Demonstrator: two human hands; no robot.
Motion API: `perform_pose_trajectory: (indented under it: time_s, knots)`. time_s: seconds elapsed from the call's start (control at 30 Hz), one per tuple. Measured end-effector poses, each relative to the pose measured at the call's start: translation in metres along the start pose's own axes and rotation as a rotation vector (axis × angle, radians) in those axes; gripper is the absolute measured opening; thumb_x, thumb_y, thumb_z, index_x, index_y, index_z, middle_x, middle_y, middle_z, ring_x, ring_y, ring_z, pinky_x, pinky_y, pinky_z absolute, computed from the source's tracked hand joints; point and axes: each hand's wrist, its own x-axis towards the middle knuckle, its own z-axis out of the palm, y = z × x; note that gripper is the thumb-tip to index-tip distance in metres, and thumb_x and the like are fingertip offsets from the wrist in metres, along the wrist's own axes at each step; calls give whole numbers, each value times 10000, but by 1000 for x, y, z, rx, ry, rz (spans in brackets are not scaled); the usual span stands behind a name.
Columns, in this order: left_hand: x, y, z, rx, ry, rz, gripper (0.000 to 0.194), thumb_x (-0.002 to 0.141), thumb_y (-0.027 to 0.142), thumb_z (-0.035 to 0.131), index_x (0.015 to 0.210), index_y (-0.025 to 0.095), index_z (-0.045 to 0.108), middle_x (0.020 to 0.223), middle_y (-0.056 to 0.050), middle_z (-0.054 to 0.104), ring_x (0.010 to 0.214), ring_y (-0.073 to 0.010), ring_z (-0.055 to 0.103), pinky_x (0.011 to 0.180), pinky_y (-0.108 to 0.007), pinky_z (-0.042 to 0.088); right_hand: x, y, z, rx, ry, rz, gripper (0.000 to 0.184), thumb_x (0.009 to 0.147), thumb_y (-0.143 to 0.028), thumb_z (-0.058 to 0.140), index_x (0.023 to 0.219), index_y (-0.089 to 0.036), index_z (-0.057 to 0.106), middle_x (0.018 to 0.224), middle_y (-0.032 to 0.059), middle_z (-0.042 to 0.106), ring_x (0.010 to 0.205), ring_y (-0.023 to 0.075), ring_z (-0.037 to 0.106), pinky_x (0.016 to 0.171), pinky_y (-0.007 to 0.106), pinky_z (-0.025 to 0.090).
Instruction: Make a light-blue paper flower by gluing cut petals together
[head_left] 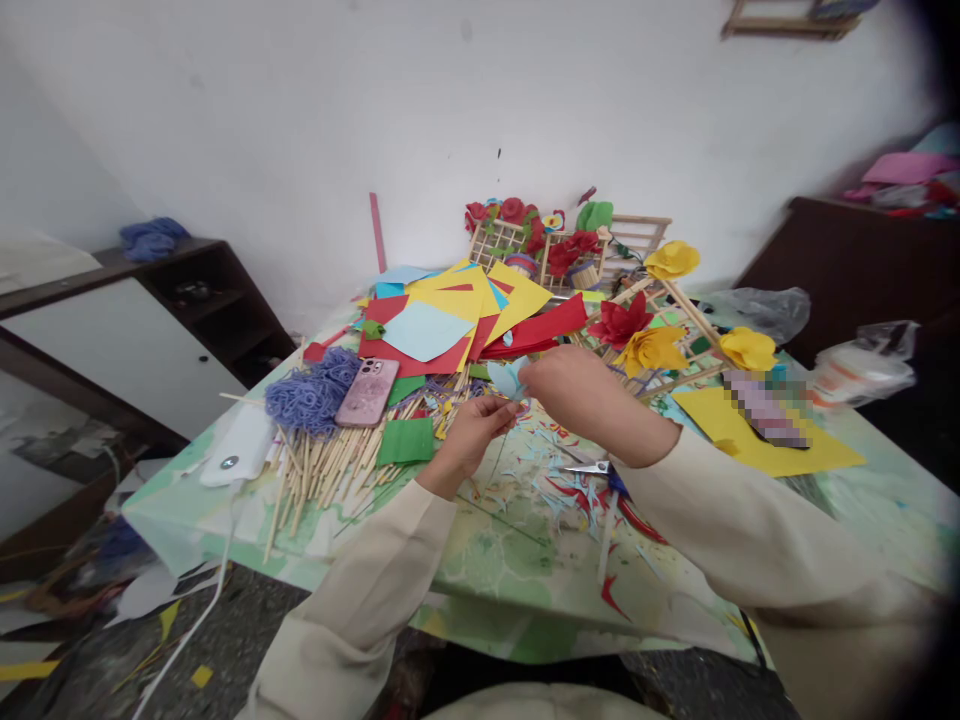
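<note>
A light blue paper flower [505, 377] is held above the middle of the table between both hands. My left hand [472, 435] pinches it from below, at its base, with thumb and forefinger. My right hand [577, 395] is closed at the flower's right side, its fingertips on the paper and partly hidden behind the back of the hand. A thin dark stem seems to run down below the fingers. Scissors [594, 467] with partly open blades lie beneath my right forearm, among blue and red paper scraps [517, 470].
Wooden sticks [319, 480], purple yarn [315, 392], a pink phone [367, 392] and a white power bank [238, 447] lie left. Coloured paper sheets [427, 330] are piled behind the hands. Yellow paper flowers [652, 350] and stick frames [499, 240] stand at the back and right.
</note>
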Motion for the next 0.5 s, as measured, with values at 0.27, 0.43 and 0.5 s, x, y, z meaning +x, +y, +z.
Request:
perform_pose_trajectory:
  time_s: [0.27,0.43,0.5]
  knots:
    - [-1,0,1,8,28,-12,324,565,401,793,664,122,659,578,16,554,551,-60,462,557,-202,346,0,2,1,19,-9,-13,162,762,-118,516,759,-159,672,725,108,684,745,251,651,614,311,389]
    - [-1,-1,-1,40,-4,26,299,612,397,763,690,122,674,578,13,552,550,-63,449,551,-206,337,-1,0,1,19,-6,3,172,759,-97,506,760,-145,671,742,121,685,747,244,648,622,309,388]
    - [-1,-1,-1,56,-2,36,284,624,389,754,680,124,670,582,10,558,554,-67,455,560,-212,343,-1,0,2,17,8,4,159,765,-105,512,758,-141,667,737,124,682,736,240,646,616,302,384]
